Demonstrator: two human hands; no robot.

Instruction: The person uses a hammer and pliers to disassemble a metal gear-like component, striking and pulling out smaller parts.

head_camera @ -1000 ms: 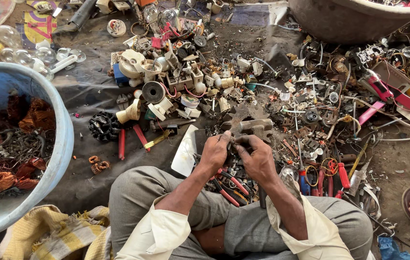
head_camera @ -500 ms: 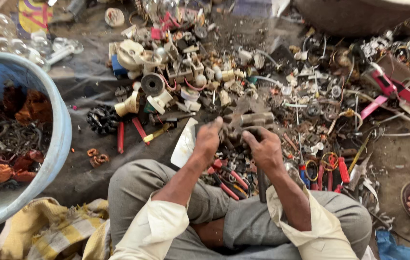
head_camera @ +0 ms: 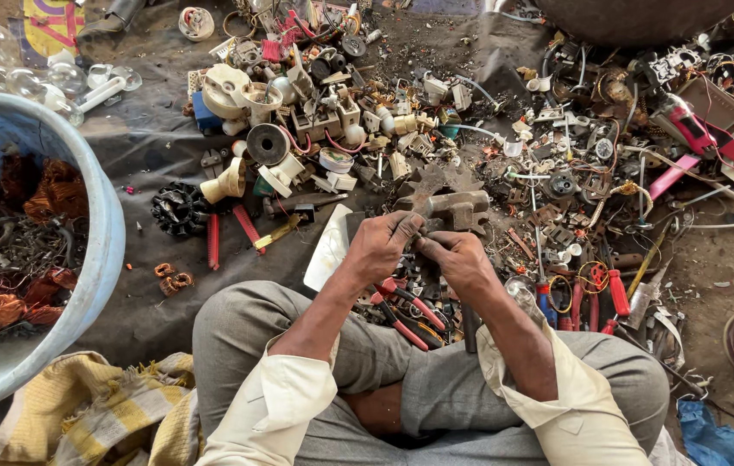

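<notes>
Change: both hands sit a little lower and closer together than half a second ago, over the same spot of the scrap pile.
Left hand: fingers curled shut on a small scrap part, thumb side toward the other hand.
Right hand: fingers pinched on the same piece, touching the left.
Small scrap part: dark, mostly hidden between the fingertips; shape cannot be told.
Metal block: grey, just beyond the knuckles.
Red-handled pliers: below the hands, by the knees.
Blue tub: at left, holding copper wire.
</notes>
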